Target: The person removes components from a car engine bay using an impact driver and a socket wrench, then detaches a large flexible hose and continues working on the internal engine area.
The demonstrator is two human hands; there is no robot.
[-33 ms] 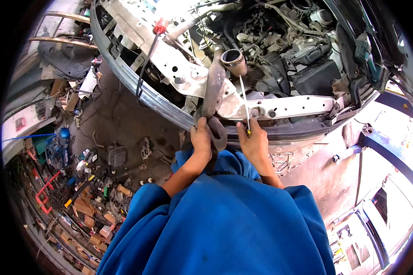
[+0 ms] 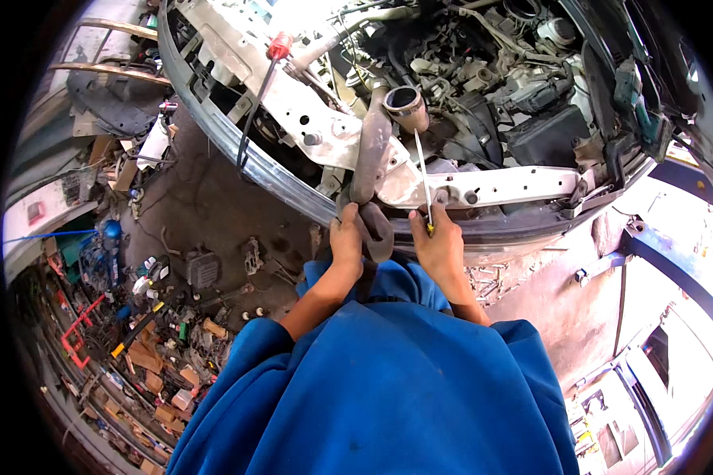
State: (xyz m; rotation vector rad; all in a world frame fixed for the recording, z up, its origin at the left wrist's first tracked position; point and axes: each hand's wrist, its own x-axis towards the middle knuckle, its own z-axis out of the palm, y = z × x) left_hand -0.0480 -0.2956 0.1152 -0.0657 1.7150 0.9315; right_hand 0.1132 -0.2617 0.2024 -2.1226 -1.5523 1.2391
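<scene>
My left hand [image 2: 347,235] is closed at the lower end of a dusty grey-brown rubber hose [image 2: 372,150], beside its bent loop. The hose rests across the white front crossmember [image 2: 491,185] of a car's engine bay. My right hand [image 2: 439,241] is wrapped around the yellow handle of a screwdriver [image 2: 422,165]. Its long thin shaft points up and away, with the tip near a short, wide pipe end [image 2: 406,107] whose round mouth faces up. Whether the tip touches that pipe cannot be made out. My fingers partly hide the screwdriver handle and the hose's lower end.
Engine parts and a black box [image 2: 548,133] fill the bay beyond. A red-handled tool [image 2: 279,46] lies on the crossmember at left. Loose parts and tools [image 2: 154,348] litter the floor at lower left. A blue metal arm [image 2: 677,269] stands at right.
</scene>
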